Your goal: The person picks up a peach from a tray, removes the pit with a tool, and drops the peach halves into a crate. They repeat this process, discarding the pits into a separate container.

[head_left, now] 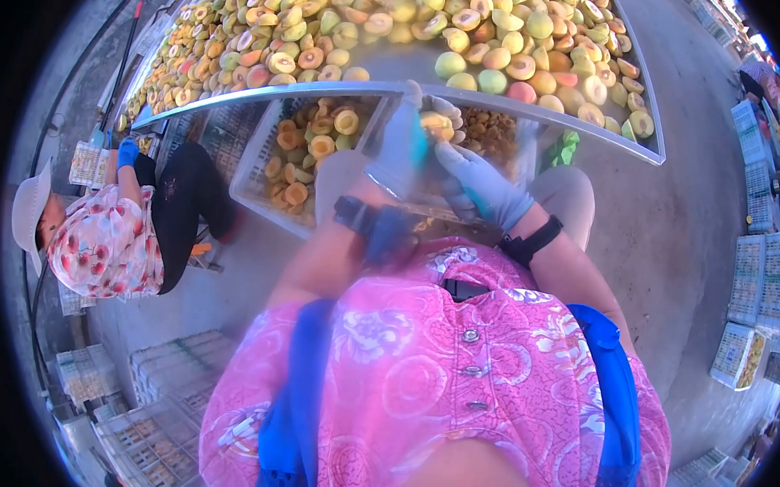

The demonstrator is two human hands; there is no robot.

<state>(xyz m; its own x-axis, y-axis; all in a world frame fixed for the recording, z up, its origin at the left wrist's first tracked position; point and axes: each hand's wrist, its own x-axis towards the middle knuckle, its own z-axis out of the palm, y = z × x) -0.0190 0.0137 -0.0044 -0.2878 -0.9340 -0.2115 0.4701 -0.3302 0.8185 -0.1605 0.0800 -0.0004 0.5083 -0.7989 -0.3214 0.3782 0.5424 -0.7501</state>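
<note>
Both of my hands wear pale gloves and meet just below the front edge of the sorting table [301, 90]. My left hand [401, 144], smeared by motion, has its fingers curled around a yellow apricot [437, 125]. From the right, my right hand [486, 185] comes in with its fingers drawn together, fingertips right at the fruit's lower side. I cannot tell what they hold. Beneath my hands stands a crate of brown pits [492, 133]. Left of it, a crate of apricot halves [311, 149] sits partly behind my left knee.
Many whole and halved apricots [503, 48] cover the metal-rimmed table. A green scrap [565, 148] hangs near my right knee. To the left sits a co-worker [107, 240] in a hat and blue gloves. Stacked crates [761, 277] line the right side; more crates [159, 447] stand lower left.
</note>
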